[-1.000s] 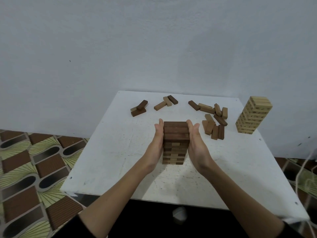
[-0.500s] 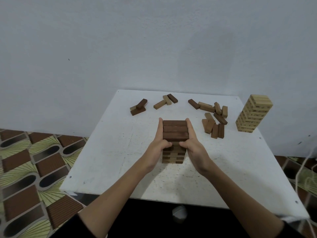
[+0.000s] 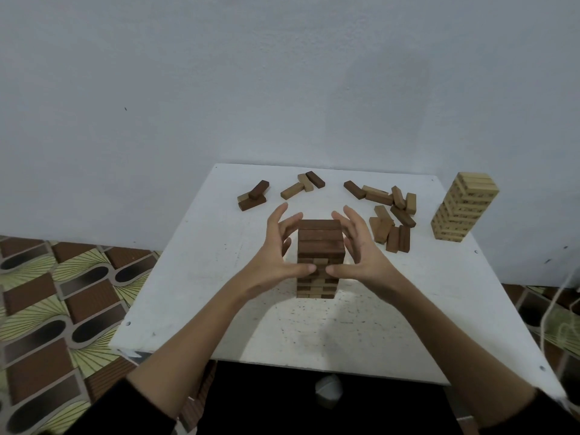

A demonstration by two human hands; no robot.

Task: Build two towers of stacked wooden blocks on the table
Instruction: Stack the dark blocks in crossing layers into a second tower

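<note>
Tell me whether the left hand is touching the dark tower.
Cannot tell. In the head view the left hand has its fingers spread beside the dark tower, thumb tip overlapping its front face, with neither contact nor gap plain.

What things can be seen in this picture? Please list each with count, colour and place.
dark tower: 1, mostly dark brown, table centre, between the hands
light tower: 1, pale wood, far right corner
loose blocks: many, dark and light brown, scattered along the far side
table: 1, white, against the wall
wall: 1, pale grey-blue, behind
floor: patterned brown and green, left
left hand: 1, fingers spread, left of dark tower
right hand: 1, fingers spread, right of it
</note>
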